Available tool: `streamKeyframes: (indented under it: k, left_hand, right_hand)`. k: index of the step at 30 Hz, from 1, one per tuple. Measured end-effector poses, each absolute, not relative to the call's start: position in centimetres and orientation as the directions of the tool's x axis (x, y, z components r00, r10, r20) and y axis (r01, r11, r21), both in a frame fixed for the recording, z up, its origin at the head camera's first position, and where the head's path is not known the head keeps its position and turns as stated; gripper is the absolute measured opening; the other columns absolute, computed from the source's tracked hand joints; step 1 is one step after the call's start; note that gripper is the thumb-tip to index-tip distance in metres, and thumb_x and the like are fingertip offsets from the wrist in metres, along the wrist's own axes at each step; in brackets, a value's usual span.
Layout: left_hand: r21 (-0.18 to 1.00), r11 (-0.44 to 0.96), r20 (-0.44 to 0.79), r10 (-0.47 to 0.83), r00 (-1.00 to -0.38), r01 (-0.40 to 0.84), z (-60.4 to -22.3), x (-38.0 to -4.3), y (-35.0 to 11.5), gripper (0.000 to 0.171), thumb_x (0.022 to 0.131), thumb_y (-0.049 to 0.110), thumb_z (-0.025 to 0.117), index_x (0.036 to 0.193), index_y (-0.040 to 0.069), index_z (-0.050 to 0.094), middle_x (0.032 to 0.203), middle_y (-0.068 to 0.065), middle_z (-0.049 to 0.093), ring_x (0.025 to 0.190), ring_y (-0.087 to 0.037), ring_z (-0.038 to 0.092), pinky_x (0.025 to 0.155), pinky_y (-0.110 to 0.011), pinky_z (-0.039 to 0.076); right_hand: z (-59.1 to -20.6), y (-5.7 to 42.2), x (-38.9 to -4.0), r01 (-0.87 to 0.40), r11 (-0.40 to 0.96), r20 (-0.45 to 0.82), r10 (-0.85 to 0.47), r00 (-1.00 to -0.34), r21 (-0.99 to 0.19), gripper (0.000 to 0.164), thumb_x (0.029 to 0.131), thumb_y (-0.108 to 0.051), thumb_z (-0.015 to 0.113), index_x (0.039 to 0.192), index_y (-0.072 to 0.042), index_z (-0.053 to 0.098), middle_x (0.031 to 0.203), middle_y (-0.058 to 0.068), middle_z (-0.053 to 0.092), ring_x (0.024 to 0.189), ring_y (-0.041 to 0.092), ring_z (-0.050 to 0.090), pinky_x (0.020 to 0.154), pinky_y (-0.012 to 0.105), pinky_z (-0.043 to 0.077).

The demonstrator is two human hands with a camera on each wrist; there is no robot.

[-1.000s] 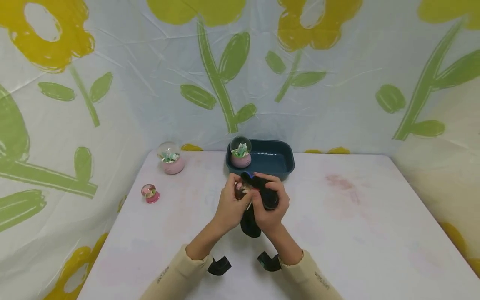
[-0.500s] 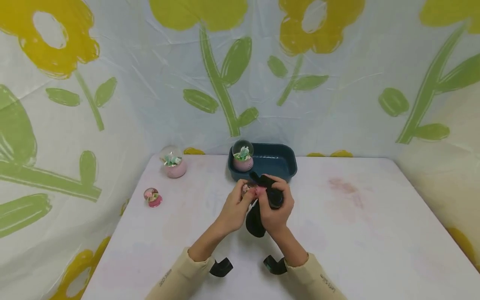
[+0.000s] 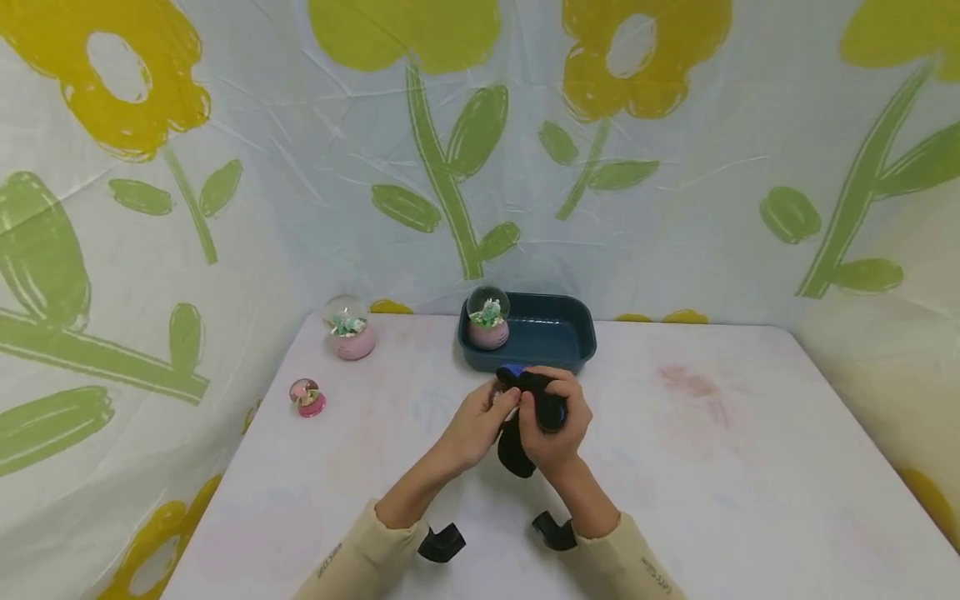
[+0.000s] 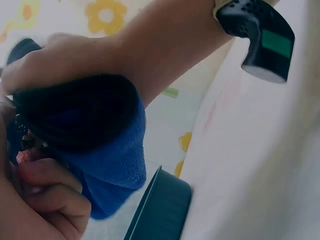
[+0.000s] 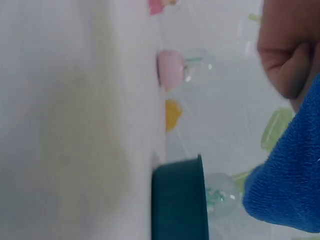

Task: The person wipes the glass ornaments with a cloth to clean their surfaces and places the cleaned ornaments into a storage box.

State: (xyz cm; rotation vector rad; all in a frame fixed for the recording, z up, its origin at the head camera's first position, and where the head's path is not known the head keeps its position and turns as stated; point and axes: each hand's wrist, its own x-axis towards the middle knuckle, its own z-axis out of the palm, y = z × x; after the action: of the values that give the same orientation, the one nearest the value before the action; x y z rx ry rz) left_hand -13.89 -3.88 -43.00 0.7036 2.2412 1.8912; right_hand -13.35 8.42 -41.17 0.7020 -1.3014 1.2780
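Observation:
Both hands meet above the table, in front of the tray, in the head view. My left hand (image 3: 467,429) pinches a small snow globe, mostly hidden by fingers and cloth; a bit of its pink figure or base (image 4: 24,156) peeks out in the left wrist view. My right hand (image 3: 561,429) grips a cloth (image 3: 514,450), dark on one side and blue on the other, bunched against the globe. A loose end of it hangs below the hands. In the right wrist view the blue cloth (image 5: 290,185) is close to the camera.
A dark teal tray (image 3: 585,354) at the back of the table holds a snow globe with a pink base (image 3: 489,321) at its left end. Another pink-based snow globe (image 3: 350,333) stands back left, with a smaller pink one (image 3: 307,398) nearer.
Both hands have shifted slightly right and down in the head view, still together. The cloth has moved over the small globe, whose pink base showed half a second ago and is now covered.

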Motion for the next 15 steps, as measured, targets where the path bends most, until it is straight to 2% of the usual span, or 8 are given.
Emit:
streamKeyframes:
  k: [3, 5, 8, 11, 13, 15]
  left_hand:
    - [0.942, 0.129, 0.231, 0.427, -0.874, 0.311, -43.1, -14.2, -3.8, 0.037, 0.103, 0.042, 0.044, 0.126, 0.016, 0.055, 0.072, -0.002, 0.047, 0.057, -0.013, 0.043, 0.05, -0.026, 0.037]
    - [0.927, 0.138, 0.263, 0.426, -0.866, 0.349, -43.1, -14.4, -3.7, 0.036, 0.103, 0.042, 0.043, 0.125, 0.016, 0.054, 0.083, -0.001, 0.051, 0.069, -0.013, 0.049, 0.058, -0.027, 0.042]
    - [0.889, 0.174, 0.324, 0.415, -0.85, 0.424, -43.2, -14.6, -3.9, 0.034, 0.102, 0.042, 0.043, 0.123, 0.016, 0.052, 0.09, 0.001, 0.055, 0.079, -0.013, 0.052, 0.064, -0.028, 0.045]
    - [0.816, 0.255, 0.409, 0.38, -0.829, 0.519, -43.5, -14.7, -4.3, 0.033, 0.102, 0.042, 0.045, 0.118, 0.014, 0.053, 0.085, 0.002, 0.058, 0.074, -0.012, 0.054, 0.062, -0.027, 0.047]
    - [0.757, 0.306, 0.469, 0.361, -0.806, 0.577, -43.7, -14.5, -4.4, 0.034, 0.101, 0.042, 0.046, 0.117, 0.013, 0.054, 0.081, 0.003, 0.059, 0.07, -0.011, 0.054, 0.059, -0.026, 0.047]
    - [0.726, 0.319, 0.508, 0.35, -0.787, 0.61, -44.2, -14.4, -4.2, 0.032, 0.102, 0.04, 0.045, 0.113, 0.012, 0.054, 0.076, 0.003, 0.058, 0.065, -0.009, 0.053, 0.055, -0.024, 0.045]
  right_hand:
    - [-40.8, 8.3, -13.0, -0.901, 0.14, 0.874, 0.341, -0.345, -0.41, 0.021, 0.082, 0.007, 0.059, 0.081, 0.017, 0.041, 0.081, 0.034, 0.055, 0.082, 0.023, 0.061, 0.079, 0.028, 0.051]
    - [-40.5, 8.3, -12.8, -0.861, 0.101, 0.82, 0.376, -0.431, -0.498, 0.015, 0.08, 0.013, 0.056, 0.084, 0.019, 0.042, 0.085, 0.031, 0.056, 0.086, 0.021, 0.059, 0.079, 0.029, 0.05]
    - [-40.1, 8.1, -12.6, -0.775, 0.045, 0.719, 0.411, -0.56, -0.63, 0.012, 0.083, 0.015, 0.054, 0.09, 0.02, 0.045, 0.091, 0.024, 0.058, 0.088, 0.021, 0.057, 0.079, 0.029, 0.049]
    - [-39.8, 7.9, -12.3, -0.664, 0.022, 0.615, 0.404, -0.678, -0.747, 0.014, 0.087, 0.011, 0.056, 0.096, 0.018, 0.048, 0.096, 0.017, 0.058, 0.088, 0.02, 0.056, 0.076, 0.026, 0.05]
    - [-39.8, 7.9, -12.1, -0.616, 0.034, 0.579, 0.388, -0.717, -0.787, 0.015, 0.088, 0.009, 0.057, 0.098, 0.017, 0.049, 0.097, 0.017, 0.057, 0.087, 0.019, 0.057, 0.075, 0.024, 0.051]
    - [-40.0, 8.0, -11.7, -0.617, 0.081, 0.596, 0.379, -0.708, -0.783, 0.015, 0.087, 0.009, 0.058, 0.097, 0.016, 0.05, 0.096, 0.02, 0.057, 0.088, 0.018, 0.057, 0.075, 0.023, 0.05]
